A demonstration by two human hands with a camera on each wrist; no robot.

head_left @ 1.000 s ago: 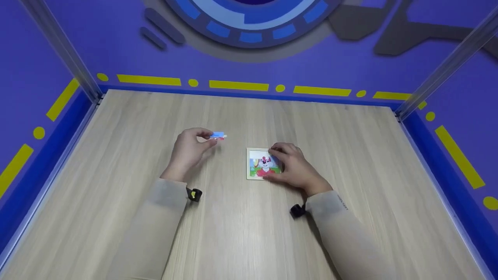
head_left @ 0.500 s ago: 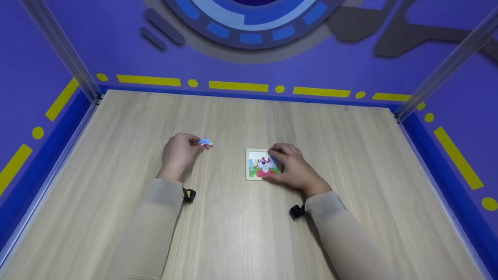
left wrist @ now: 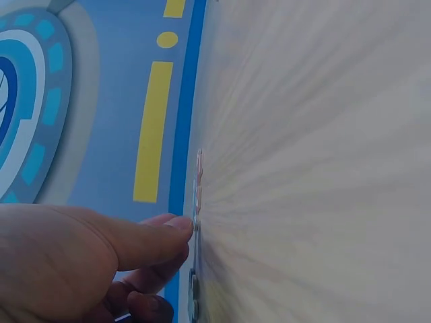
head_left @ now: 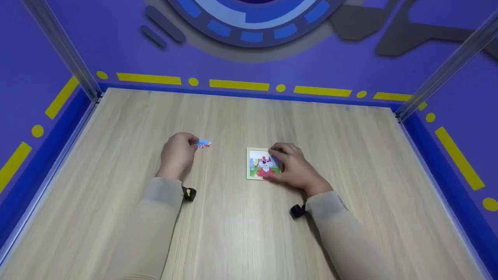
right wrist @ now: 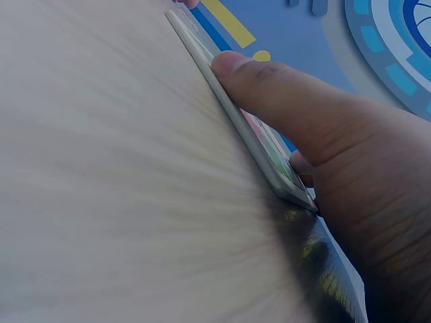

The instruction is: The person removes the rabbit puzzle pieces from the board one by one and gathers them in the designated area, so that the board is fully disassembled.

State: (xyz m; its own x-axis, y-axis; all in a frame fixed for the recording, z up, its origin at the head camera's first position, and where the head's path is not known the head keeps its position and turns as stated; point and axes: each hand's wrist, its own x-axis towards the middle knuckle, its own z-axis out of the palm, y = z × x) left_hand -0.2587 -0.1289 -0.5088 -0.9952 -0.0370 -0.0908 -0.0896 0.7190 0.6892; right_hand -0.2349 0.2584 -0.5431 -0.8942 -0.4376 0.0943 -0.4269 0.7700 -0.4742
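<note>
My left hand [head_left: 178, 154] holds a small puzzle piece [head_left: 204, 143] by its left end, down at the tabletop. The piece is blue on top with red and white along its near edge. In the left wrist view the thumb [left wrist: 168, 235] meets its thin edge, seen almost side-on. My right hand [head_left: 297, 167] grips the square framed puzzle [head_left: 264, 167] from the right, thumb on the near rim and fingers at the far rim. Its picture shows a white cartoon animal with a red bow; a plain white strip runs along the top. The hand covers the puzzle's right edge.
The wood-grain table [head_left: 241, 229] carries the framed puzzle and the piece, which lie a short way apart. Blue printed panels [head_left: 249, 66] wall the back and both sides, with metal posts at the back corners. Black wrist cameras [head_left: 298, 211] sit at both cuffs.
My left hand has moved left and nearer, lowering the puzzle piece to the tabletop away from the framed puzzle. The right hand and the framed puzzle have stayed in place.
</note>
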